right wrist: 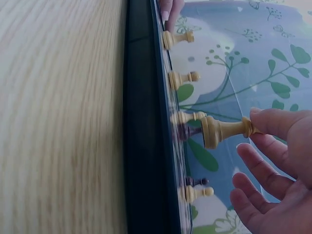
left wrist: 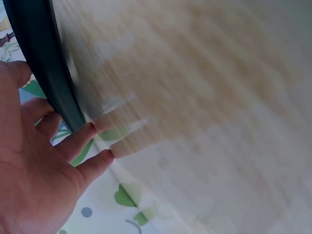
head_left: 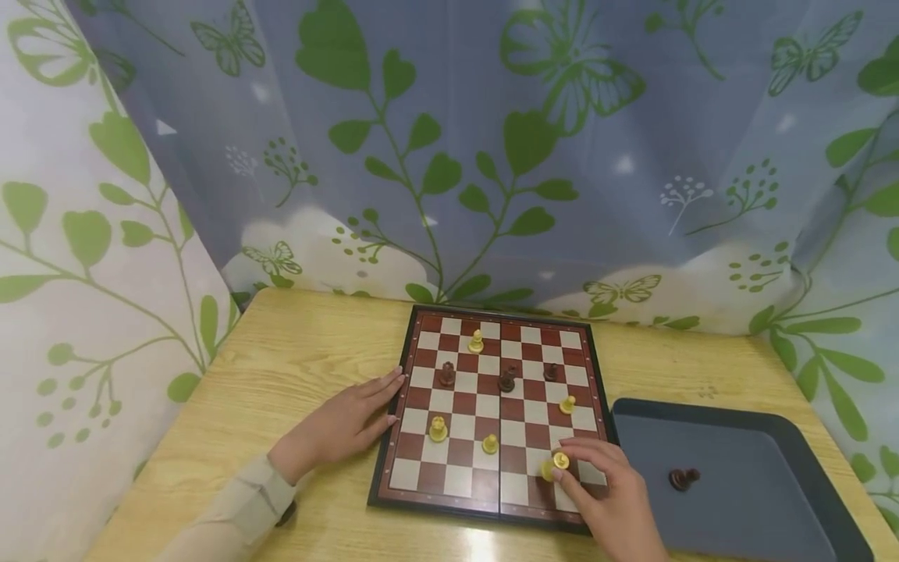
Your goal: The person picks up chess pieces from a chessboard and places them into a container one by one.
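My right hand [head_left: 614,492] pinches a tall pale-yellow chess piece [right wrist: 219,132] by its top, between thumb and index finger. In the right wrist view its wide base points at the chessboard [head_left: 480,511], with a gap between them. The other fingers of that hand are spread and loosely bent. My left hand [head_left: 344,425] lies along the board's left edge, fingers extended and fingertips right at the dark rim [left wrist: 46,63]. On the board stand several pale pieces, among them a pawn [head_left: 490,444] and a crowned piece [head_left: 438,428], and dark ones, including a dark piece [head_left: 507,378] near the centre fold.
Right of the board sits a dark grey tray [head_left: 744,437], with a dark chess piece [head_left: 684,478] lying on its side in it. Both are on a wooden table [head_left: 309,336]. A leaf-patterned curtain [head_left: 449,156] hangs behind. Something small and dark [head_left: 286,513] shows beside my left sleeve.
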The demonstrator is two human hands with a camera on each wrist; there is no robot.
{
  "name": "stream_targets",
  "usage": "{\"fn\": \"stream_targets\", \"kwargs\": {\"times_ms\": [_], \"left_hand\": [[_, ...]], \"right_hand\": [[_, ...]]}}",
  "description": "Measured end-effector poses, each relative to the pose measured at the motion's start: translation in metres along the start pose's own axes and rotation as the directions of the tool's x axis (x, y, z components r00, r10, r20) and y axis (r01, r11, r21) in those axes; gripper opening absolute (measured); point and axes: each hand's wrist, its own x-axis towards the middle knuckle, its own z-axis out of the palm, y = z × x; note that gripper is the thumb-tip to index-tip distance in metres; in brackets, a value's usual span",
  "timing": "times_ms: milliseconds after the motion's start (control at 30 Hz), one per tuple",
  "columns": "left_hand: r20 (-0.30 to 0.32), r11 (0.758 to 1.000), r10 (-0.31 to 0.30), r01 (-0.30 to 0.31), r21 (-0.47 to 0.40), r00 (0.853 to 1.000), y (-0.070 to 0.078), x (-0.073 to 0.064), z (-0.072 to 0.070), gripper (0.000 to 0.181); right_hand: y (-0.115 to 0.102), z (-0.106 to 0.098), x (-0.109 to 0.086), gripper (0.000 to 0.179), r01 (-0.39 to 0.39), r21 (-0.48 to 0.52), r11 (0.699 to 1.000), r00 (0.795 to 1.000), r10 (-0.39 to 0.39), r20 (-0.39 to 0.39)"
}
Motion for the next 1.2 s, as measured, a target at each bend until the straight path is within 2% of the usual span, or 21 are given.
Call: {"fn": "stream_targets", "kwargs": {"times_ms": [167,367,500,833,1100,1200], "left_hand": [[-0.002,1.000,-0.016,0.016,0.001,1.000,0.000,-0.001,0.001,0.063],[-0.002,1.000,-0.011,0.011,-0.017,1.000,0.003,0.000,0.002,0.063],[0.000,1.000,-0.015,0.015,-0.019,1.000,0.004,-0.002,0.002,0.064],[-0.017,1.000,-0.010,0.010,0.003,1.000,0.001,-0.001,0.003,0.063],[-0.022,1.000,-0.005,0.005,-0.005,1.000,0.001,-0.001,0.004,0.061],[-0.028,1.000,-0.005,0.005,-0.001,1.000,0.001,0.000,0.005,0.061]], "right_hand": [[0.004,-0.008,0.000,0.025,-0.028,-0.019,0.999,1.000,0.028,-0.001],[0.012,-0.022,-0.003,0.025,-0.083,0.012,0.996,0.997,0.083,0.001],[0.017,-0.027,-0.005,0.024,-0.116,-0.002,0.993,0.993,0.116,-0.022],[0.029,-0.036,-0.004,0.026,-0.076,-0.060,0.995,0.990,0.068,-0.124],[0.037,-0.047,-0.005,0.026,-0.138,-0.067,0.988,0.984,0.129,-0.125],[0.039,-0.052,-0.006,0.027,-0.133,-0.096,0.986,0.982,0.118,-0.148]]}}
